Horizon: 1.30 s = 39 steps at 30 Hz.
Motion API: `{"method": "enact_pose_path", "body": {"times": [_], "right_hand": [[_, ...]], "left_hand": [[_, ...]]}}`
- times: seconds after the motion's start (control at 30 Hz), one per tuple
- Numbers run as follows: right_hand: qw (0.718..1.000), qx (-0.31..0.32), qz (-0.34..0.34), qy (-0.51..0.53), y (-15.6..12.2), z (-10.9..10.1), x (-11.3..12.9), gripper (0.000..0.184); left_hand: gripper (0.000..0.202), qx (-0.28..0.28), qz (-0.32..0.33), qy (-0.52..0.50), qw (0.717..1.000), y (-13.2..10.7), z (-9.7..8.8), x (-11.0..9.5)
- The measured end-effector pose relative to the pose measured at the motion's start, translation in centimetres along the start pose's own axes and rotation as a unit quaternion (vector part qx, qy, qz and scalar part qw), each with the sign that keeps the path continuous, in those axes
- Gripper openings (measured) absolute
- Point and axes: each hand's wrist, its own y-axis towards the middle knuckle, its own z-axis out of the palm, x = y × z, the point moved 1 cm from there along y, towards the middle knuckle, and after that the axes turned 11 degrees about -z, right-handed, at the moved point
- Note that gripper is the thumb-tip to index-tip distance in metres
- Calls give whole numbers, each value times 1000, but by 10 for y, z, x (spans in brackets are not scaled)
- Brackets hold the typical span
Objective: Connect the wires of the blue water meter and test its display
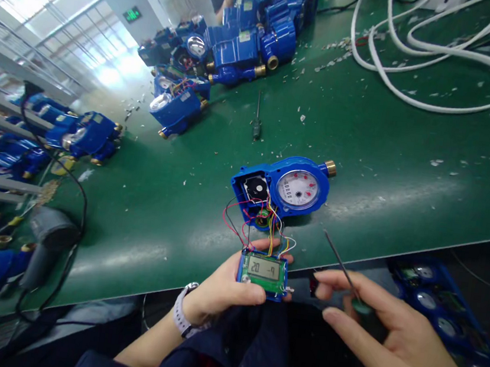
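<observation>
Wires (pixel 266 228) tied the meter (pixel 286 190) near the table's (pixel 385 165) front edge to the board (pixel 263 272) gripped by the left hand (pixel 223 291), while the right hand (pixel 391 338) pinched a screwdriver (pixel 344 270) just beside it.

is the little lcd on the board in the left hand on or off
On. The display on the green circuit board held in the left hand shows dark digits, roughly "20" and "-9".
</observation>
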Motion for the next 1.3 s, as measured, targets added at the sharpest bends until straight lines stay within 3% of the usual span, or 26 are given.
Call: {"method": "enact_pose_path", "body": {"times": [0.1, 0.17, 0.27, 0.33, 0.43, 0.57, 0.67, 0.83, 1.0, 1.17, 1.3], "right_hand": [[985, 24, -157, -74, 33, 10, 16, 21], [962, 84, -238, -106, 53, 19, 23, 30], [925, 209, -278, -152, 76, 28, 30, 43], [914, 264, -259, -170, 88, 29, 32, 40], [915, 287, -227, -168, 100, 27, 29, 22], [927, 282, -221, -108, 110, 22, 22, 14], [936, 279, -199, -80, 116, 17, 19, 16], [947, 268, -162, -72, 124, 10, 16, 13], [963, 246, -111, 8, 127, 6, 9, 9], [969, 236, -37, 69, 126, 4, 4, 16], [974, 217, 4, 69, 124, 5, 2, 20]], "left_hand": [[75, -42, 44, 125, 990, -2, 4, -11], [64, -64, 80, 225, 969, -3, 9, -18], [48, -87, 89, 333, 935, -3, 13, -25], [43, -97, 99, 370, 919, -3, 13, -29], [36, -104, 109, 404, 902, -3, 10, -34], [38, -103, 33, 462, 880, -1, 3, -41], [42, -70, -10, 485, 872, 2, -2, -48], [50, 5, -15, 450, 893, 10, -12, -58], [58, 67, 19, 384, 921, 18, -20, -57], [63, 76, 38, 346, 934, 23, -23, -52], [64, 67, 28, 259, 963, 26, -24, -49]]}}
